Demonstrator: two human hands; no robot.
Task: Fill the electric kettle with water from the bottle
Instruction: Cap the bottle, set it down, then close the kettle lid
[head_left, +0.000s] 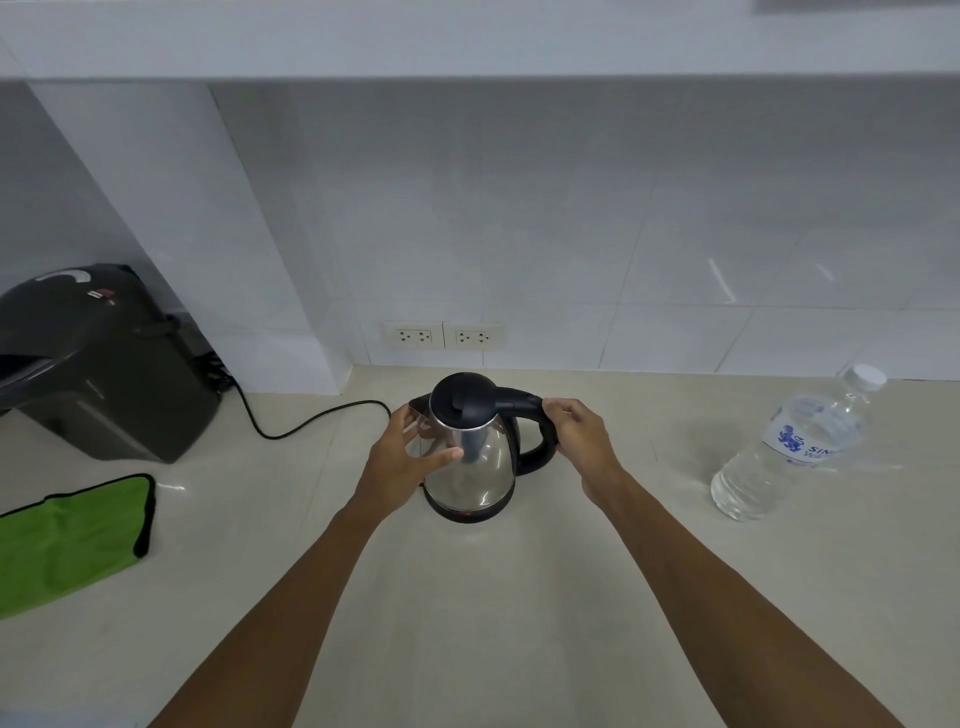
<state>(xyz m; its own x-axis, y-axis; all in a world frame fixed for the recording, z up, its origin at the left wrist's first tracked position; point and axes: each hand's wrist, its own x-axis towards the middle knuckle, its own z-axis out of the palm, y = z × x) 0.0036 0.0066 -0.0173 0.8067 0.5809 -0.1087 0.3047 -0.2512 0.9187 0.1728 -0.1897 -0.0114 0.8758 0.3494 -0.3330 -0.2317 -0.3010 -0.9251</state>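
Observation:
A steel electric kettle (480, 475) with a black lid and black handle stands on its black base in the middle of the counter, lid down. My left hand (402, 454) cups the kettle's left side near the spout, thumb across the steel body. My right hand (579, 441) has its fingers on the outer curve of the black handle. A clear water bottle (795, 449) with a white cap and a blue label stands upright to the right, capped and apart from both hands.
A black appliance (98, 364) sits at the back left, and a black cord (311, 423) runs from it across the counter toward the kettle. A green cloth (67, 540) lies at the left edge. Two wall sockets (444, 336) are behind the kettle on the tiled wall.

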